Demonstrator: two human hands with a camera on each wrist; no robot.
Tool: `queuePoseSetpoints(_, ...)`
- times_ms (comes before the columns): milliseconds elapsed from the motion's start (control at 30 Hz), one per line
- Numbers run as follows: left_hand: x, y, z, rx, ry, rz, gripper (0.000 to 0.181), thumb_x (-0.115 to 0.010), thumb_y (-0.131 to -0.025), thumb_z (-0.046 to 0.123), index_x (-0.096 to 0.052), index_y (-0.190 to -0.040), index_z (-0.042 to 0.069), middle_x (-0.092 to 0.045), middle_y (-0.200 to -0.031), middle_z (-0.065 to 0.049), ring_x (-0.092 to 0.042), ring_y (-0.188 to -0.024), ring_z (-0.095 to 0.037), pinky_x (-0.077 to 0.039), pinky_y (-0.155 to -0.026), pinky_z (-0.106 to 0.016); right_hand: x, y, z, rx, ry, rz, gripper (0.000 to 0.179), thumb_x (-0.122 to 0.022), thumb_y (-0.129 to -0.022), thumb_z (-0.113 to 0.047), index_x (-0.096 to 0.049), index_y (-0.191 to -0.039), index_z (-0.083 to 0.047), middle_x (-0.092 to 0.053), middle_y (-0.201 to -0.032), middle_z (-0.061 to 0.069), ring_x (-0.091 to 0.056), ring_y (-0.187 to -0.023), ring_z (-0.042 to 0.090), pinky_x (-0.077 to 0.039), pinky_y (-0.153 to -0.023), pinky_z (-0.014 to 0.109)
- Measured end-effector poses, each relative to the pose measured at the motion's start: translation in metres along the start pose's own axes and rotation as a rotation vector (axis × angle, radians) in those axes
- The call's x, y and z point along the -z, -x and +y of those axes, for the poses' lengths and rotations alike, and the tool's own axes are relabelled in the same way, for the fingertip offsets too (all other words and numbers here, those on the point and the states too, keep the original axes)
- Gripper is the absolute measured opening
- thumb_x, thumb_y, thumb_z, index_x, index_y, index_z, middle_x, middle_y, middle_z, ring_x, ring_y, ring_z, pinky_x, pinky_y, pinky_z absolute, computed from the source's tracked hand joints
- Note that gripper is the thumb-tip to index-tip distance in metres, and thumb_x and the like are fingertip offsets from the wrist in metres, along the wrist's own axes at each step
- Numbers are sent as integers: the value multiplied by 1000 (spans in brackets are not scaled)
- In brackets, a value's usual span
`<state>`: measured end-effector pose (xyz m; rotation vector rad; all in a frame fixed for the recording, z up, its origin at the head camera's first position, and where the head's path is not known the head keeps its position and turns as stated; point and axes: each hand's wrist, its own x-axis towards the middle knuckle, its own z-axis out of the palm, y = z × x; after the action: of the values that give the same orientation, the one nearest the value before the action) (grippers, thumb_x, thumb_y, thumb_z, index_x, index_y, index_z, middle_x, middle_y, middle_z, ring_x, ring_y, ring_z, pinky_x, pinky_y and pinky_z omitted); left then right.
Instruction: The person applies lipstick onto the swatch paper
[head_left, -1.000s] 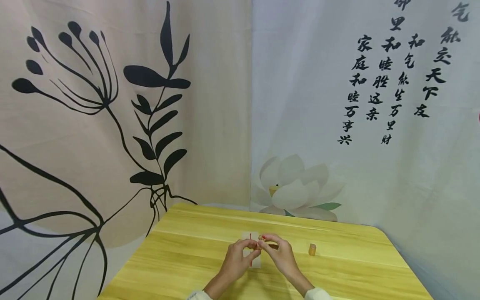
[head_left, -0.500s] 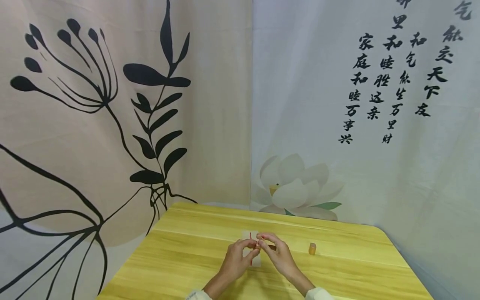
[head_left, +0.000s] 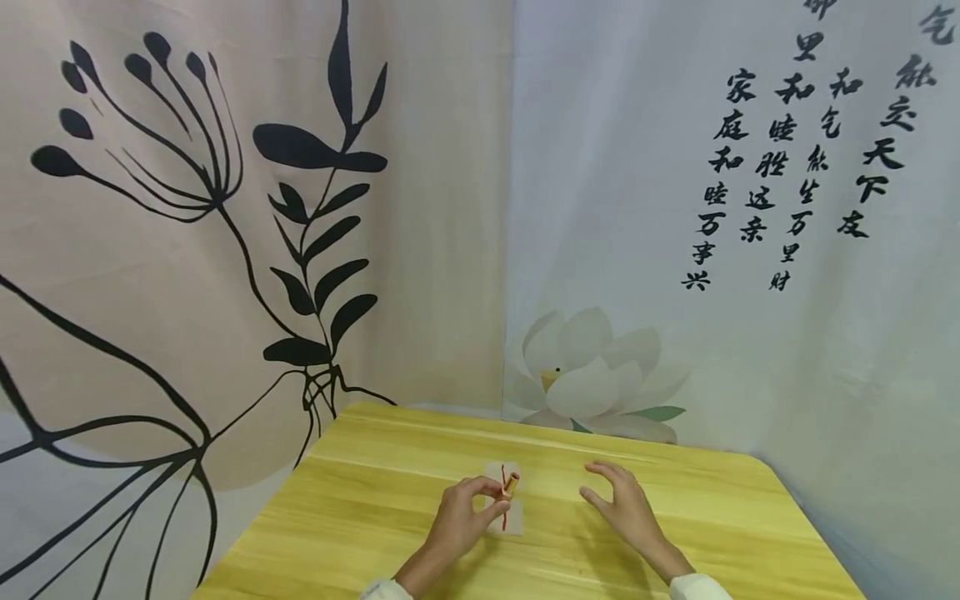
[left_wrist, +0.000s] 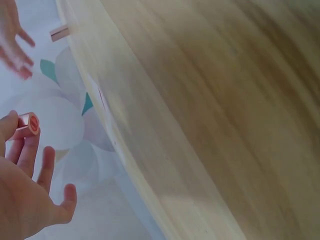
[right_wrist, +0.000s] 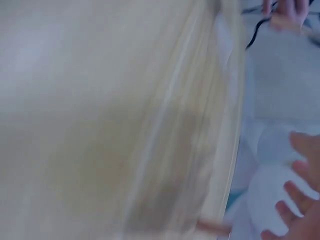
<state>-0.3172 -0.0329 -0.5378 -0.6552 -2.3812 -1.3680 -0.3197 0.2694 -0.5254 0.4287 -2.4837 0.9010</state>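
In the head view my left hand (head_left: 459,515) pinches a small wooden seal (head_left: 512,485) between thumb and fingers, above a white paper strip (head_left: 514,525) with a red line down it. The left wrist view shows the seal's round red end (left_wrist: 34,123) facing outward, the other fingers of that left hand (left_wrist: 30,192) spread. To the right, my right hand (head_left: 628,510) hovers over the table with fingers apart and nothing between them. A small wooden block (left_wrist: 59,33) stands on the table near the right hand; in the head view that hand hides it.
A yellow wood-grain table (head_left: 360,492) lies under both hands. Behind it hangs a pale cloth backdrop (head_left: 442,250) with dark plant prints, a white lotus and black written characters.
The right hand has let go of the seal and moved right, over the block. My left hand keeps the seal above the paper, now tilted upward in plain view.
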Motion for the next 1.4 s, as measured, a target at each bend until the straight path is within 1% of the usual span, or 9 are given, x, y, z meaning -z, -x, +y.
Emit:
queuePoseSetpoints(133, 1, 1, -1, 3, 7, -13, 18, -80, -91, 34, -77, -104, 22, -74, -96, 19, -68, -103, -12, -52, -100, -56, 22, 4, 26, -102, 129, -121, 41, -81, -91, -14, -68, -126, 2, -62, -134, 28, -69, -94, 35, -60, -72, 46)
queuePoseSetpoints(233, 0, 2, 0, 3, 20, -10, 17, -81, -91, 34, -77, -103, 22, -74, -95, 19, -68, -103, -12, -51, -100, -57, 29, 5, 40, -205, 134, -213, 32, -71, -97, -10, -70, -127, 0, -70, -119, 21, -54, -57, 14, -43, -47, 25)
queuePoseSetpoints(333, -1, 2, 1, -2, 34, -5, 16, -81, -90, 32, -76, -102, 23, -74, -95, 20, -68, -103, -11, -50, -101, -59, 30, 4, 49, -262, 124, -243, 29, -62, -98, -6, -73, -124, -3, -69, -84, 8, -23, -46, 8, -21, -43, 20)
queuePoseSetpoints(400, -2, 2, 1, -15, 37, -5, 15, -82, -90, 29, -76, -102, 22, -74, -95, 19, -68, -103, -11, -50, -101, -59, 29, 3, 52, -264, 138, -239, 26, -61, -98, -6, -75, -119, -5, -60, -69, 2, -20, -46, 7, -18, -43, 19)
queuePoseSetpoints(500, -4, 4, 1, -31, 19, -6, 13, -82, -90, 25, -77, -101, 23, -74, -95, 19, -67, -102, -10, -51, -99, -55, 26, 4, 54, -256, 157, -227, 21, -62, -99, -4, -77, -114, -7, -64, -71, 0, -23, -47, 9, -20, -43, 20)
queuePoseSetpoints(733, -6, 3, 3, -62, -22, -6, 14, -81, -91, 30, -77, -103, 24, -74, -96, 20, -67, -100, -9, -55, -95, -49, 23, -2, 42, -230, 147, -171, 33, -76, -93, -3, -71, -126, -8, -74, -99, 1, -66, -74, 16, -47, -50, 28)
queuePoseSetpoints(833, -5, 2, 5, -70, -20, -4, 17, -80, -90, 33, -77, -104, 23, -74, -97, 19, -67, -101, -9, -55, -96, -49, 22, -10, 27, -172, 83, -102, 36, -78, -92, -4, -68, -126, -5, -75, -103, 6, -73, -86, 24, -59, -64, 36)
queuePoseSetpoints(1000, -5, 1, 10, -61, 8, -24, 19, -80, -91, 31, -77, -106, 19, -73, -98, 17, -66, -102, -9, -53, -98, -52, 17, -24, -10, -101, -77, -25, 30, -78, -93, -8, -71, -122, -4, -76, -108, 7, -74, -93, 27, -62, -75, 37)
queuePoseSetpoints(1400, -9, 1, 13, -67, -30, -41, 20, -79, -92, 33, -79, -106, 20, -73, -97, 17, -65, -98, -7, -56, -91, -42, 8, -32, -73, -67, -278, -91, 30, -75, -96, -16, -72, -126, -12, -77, -110, 1, -73, -102, 23, -62, -82, 33)
